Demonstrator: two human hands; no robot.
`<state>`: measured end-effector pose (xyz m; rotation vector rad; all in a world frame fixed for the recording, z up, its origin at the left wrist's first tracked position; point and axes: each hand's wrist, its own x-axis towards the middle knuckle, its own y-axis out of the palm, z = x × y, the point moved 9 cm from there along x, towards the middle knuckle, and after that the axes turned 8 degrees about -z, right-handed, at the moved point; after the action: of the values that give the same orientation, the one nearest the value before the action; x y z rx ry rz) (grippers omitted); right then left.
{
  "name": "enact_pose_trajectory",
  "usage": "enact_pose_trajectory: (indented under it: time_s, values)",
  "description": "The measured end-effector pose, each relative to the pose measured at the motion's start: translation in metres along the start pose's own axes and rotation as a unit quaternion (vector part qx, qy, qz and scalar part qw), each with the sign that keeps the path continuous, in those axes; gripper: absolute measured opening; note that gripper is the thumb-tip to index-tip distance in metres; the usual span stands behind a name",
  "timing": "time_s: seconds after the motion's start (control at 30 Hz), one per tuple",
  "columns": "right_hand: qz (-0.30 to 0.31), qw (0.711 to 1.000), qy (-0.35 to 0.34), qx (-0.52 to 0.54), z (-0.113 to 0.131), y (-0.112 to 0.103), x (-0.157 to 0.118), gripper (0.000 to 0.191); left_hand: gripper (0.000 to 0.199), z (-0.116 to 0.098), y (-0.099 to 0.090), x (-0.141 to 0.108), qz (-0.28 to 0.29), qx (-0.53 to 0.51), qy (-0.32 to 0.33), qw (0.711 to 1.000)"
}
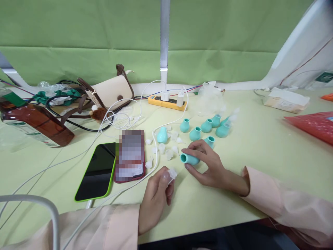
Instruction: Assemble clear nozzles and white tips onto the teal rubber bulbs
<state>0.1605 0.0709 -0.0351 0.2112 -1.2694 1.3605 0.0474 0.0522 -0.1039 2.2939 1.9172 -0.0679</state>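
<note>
Turquoise bulb (191,160) sits gripped between the right hand's (211,166) thumb and curved fingers, mouth facing left; the left hand (156,194) pinches a translucent piece (172,174) nearby; room stretches rightward along the counter (262,146); its near edge runs below both hands; a green-edged phone (96,173) lies left.

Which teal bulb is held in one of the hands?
The bulb gripped by the right hand, its open mouth pointing left in the picture; the other bulbs rest on the table, outside that grip.
</note>
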Motion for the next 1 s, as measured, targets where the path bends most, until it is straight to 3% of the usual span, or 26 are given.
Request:
enact_pose_trajectory:
  time_s: [0.13, 0.33, 0.5, 0.67, 0.9, 1.0]
  values:
    - [0.003, 1.000, 0.026, 0.017, -0.005, 0.000, 0.003, 0.033, 0.027, -0.001, 0.003, 0.001, 0.013, -0.017, 0.007, 1.000]
    - [0.063, 0.997, 0.016, 0.050, 0.000, 0.008, 0.001, 0.036, 0.013, -0.005, 0.002, 0.003, -0.011, 0.025, 0.016, 0.999]
    - [0.020, 0.993, 0.118, 0.006, -0.025, 0.002, 0.001, 0.024, 0.026, -0.001, 0.000, 0.003, -0.025, 0.002, -0.006, 1.000]
    - [0.033, 0.984, 0.172, 0.012, -0.043, 0.008, -0.002, 0.026, 0.023, 0.000, 0.000, 0.004, -0.021, -0.004, -0.010, 1.000]
    - [0.068, 0.986, 0.149, -0.004, -0.040, 0.015, -0.004, 0.032, 0.028, -0.003, -0.009, 0.004, -0.068, 0.046, 0.024, 0.996]
    - [0.062, 0.990, 0.125, 0.000, -0.034, 0.011, -0.001, 0.031, 0.030, -0.001, -0.007, 0.004, -0.064, 0.040, 0.009, 0.997]
